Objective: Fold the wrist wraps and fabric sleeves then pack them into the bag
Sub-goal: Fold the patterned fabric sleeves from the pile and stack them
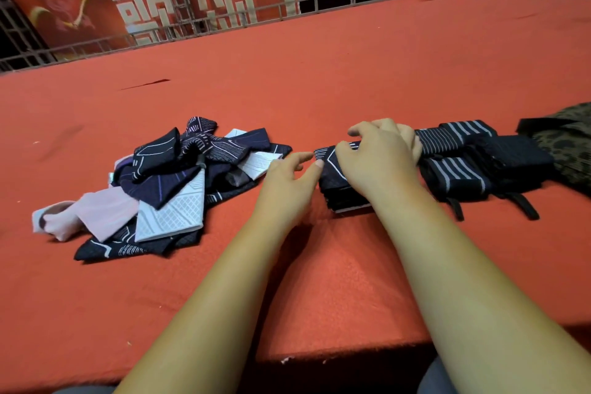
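A loose pile of fabric sleeves (166,189), dark navy, white and pink, lies on the red surface at centre left. A folded dark sleeve stack (335,189) sits in the middle. My right hand (377,157) lies over its top with fingers curled round the fabric's far end. My left hand (287,179) touches the stack's left edge with thumb and forefinger extended. Folded striped wrist wraps (454,157) with black straps lie to the right of the stack. A camouflage bag (569,144) shows at the right edge, partly cut off.
The red cloth-covered table (319,73) stretches far back to a metal railing (224,22) with red and blue banners behind it. The table's front edge runs just below my forearms.
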Demonstrator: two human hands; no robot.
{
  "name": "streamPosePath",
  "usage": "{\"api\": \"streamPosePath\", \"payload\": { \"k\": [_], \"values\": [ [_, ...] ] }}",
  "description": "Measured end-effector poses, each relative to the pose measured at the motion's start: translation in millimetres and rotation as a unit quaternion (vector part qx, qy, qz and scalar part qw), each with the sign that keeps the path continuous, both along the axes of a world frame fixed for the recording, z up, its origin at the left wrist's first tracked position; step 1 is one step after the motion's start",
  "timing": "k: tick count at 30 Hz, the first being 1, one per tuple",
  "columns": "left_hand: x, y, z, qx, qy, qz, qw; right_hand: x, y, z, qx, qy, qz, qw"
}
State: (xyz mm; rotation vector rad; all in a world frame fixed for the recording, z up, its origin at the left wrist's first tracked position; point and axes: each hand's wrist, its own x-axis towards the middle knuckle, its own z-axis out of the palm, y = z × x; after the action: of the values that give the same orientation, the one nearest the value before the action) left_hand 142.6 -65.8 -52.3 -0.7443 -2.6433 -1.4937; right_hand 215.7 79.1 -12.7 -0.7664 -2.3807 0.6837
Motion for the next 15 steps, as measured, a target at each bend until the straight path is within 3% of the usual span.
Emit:
{"api": "streamPosePath", "payload": {
  "k": [8,11,15],
  "values": [
    [-25,-87,34,-0.012,0.013,0.1,0.995,-30,-62,7,-0.067,0.106,0.144,0.982],
    [-39,-114,37,-0.068,0.079,0.137,0.985,-40,-86,4,-0.141,0.093,0.199,0.965],
    [-70,-136,26,-0.21,0.159,0.146,0.954,-47,-104,-7,-0.136,0.07,0.24,0.959]
  ]
}}
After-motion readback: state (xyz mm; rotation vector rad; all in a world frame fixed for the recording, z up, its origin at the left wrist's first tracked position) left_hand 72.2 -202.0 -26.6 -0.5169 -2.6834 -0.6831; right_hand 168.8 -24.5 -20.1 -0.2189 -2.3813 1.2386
